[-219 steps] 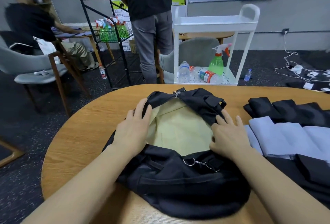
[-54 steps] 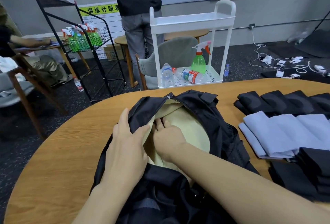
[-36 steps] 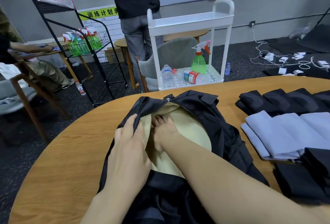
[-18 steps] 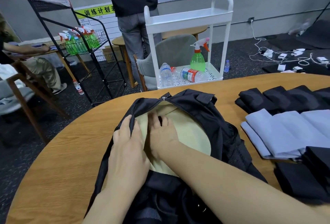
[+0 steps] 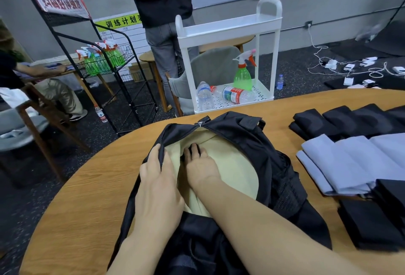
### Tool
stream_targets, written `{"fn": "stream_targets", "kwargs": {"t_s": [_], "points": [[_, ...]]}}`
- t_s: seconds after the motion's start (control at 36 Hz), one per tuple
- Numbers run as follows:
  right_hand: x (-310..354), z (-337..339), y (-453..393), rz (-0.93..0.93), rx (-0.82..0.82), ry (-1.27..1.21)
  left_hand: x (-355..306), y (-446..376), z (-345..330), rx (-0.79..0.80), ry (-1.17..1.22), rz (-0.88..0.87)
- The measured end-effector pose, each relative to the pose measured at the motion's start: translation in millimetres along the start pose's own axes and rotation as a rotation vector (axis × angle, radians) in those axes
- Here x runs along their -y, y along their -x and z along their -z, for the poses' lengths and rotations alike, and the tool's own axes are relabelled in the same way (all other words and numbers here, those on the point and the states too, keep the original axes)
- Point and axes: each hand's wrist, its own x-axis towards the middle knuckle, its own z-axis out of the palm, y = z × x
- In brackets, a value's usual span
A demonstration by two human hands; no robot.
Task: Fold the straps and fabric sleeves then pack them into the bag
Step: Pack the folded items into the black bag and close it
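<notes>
— Where was the bag point(image 5: 258, 143) when you looked?

— Flat on the round wooden worktop point(image 5: 92, 187), zip undone, black nylon shell slumped around a pale cream lining. The left hand point(image 5: 157, 178) had its fingers point(image 5: 156, 153) curled over the near rim, pinching the black edge back. The right hand point(image 5: 200, 165) lay inside on the lining, fingers straight and pressing flat, their tips lost in the shadow.

— And the things to pack?

— Well apart to the right: folded grey sleeves point(image 5: 341, 165), smooth and flat, with rolled black straps point(image 5: 341, 121) behind them and more black folded pieces point(image 5: 372, 226) nearer.

— How would they handle?

— Light and limp, I judged. Soft cloth unfolds if lifted by a corner, so take each bundle across its folded middle. The bag sagged, so its rim needed holding open.
</notes>
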Motion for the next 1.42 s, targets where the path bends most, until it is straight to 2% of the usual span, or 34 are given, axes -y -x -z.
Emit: {"fn": "stream_targets", "kwargs": {"t_s": [0.14, 0.31, 0.42, 0.44, 0.56, 0.64, 0.75, 0.97, 1.08, 1.17, 1.42], "points": [[-3, 0, 4, -0.003, -0.018, -0.1, 0, -1, 0, 0.036, -0.043, 0.005], [-15, 22, 32, 0.031, 0.026, -0.052, 3, 2, -6, 0.065, -0.072, 0.011], [-25, 52, 75, 0.023, -0.048, -0.026, 1, 5, -4, 0.069, -0.084, 0.012], [-29, 57, 89, 0.024, -0.102, -0.046, 1, 5, -4, 0.068, -0.089, 0.009], [-59, 59, 163, 0.045, -0.566, -0.153, 4, 8, -5, 0.06, -0.084, -0.003], [-92, 39, 217, -0.079, -0.706, -0.133, 9, 8, -9, 0.06, -0.077, -0.002], [-131, 13, 272, -0.201, -0.665, -0.034, 8, 11, -20, 0.078, -0.046, 0.015], [-160, -20, 286, -0.308, -0.309, 0.171, 5, 17, -34, 0.106, -0.031, 0.02], [-157, -14, 283, -0.354, -0.177, 0.165, 4, 17, -32, 0.116, -0.024, 0.023], [-157, -11, 281, -0.314, -0.275, 0.181, 5, 17, -31, 0.124, -0.021, 0.017], [-165, 5, 280, -0.336, -0.356, 0.086, 0, 14, -23, 0.056, 0.033, -0.017]]}}
